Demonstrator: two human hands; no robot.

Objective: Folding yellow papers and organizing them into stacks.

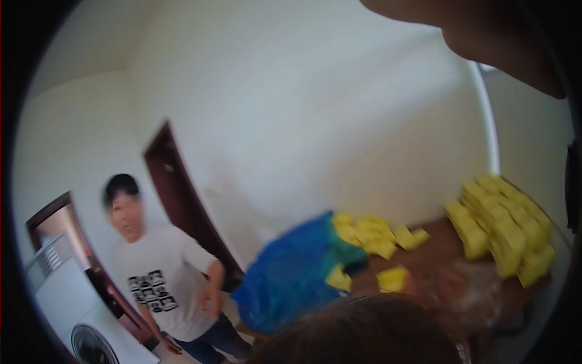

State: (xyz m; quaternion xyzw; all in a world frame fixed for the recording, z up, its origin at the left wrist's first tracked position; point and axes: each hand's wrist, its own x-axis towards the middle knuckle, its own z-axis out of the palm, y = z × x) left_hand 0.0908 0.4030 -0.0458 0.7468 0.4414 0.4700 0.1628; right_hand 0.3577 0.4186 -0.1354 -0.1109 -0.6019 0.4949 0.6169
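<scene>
Very close at the upper right is a dark, blurred hand or forearm, seemingly my right hand (485, 36); its fingers cannot be made out and nothing shows in it. No part of my left hand appears. Below, on a brown table (427, 246), lie loose yellow packs (370, 233) spilling by a large blue plastic bag (285, 273). A single yellow pack (391, 279) lies nearer, with a blurred skin-coloured patch at its right side. Farther right rises a stack of yellow packs (509, 224). Dark hair (357, 330) covers the near part of the table.
A person (163, 267) in a white printed T-shirt stands to the left, beside the blue bag. Behind are a dark red door (182, 188) and a doorway. A white appliance with a round dark fan grille (94, 346) stands lower left. Clear plastic wrap (482, 288) lies on the table.
</scene>
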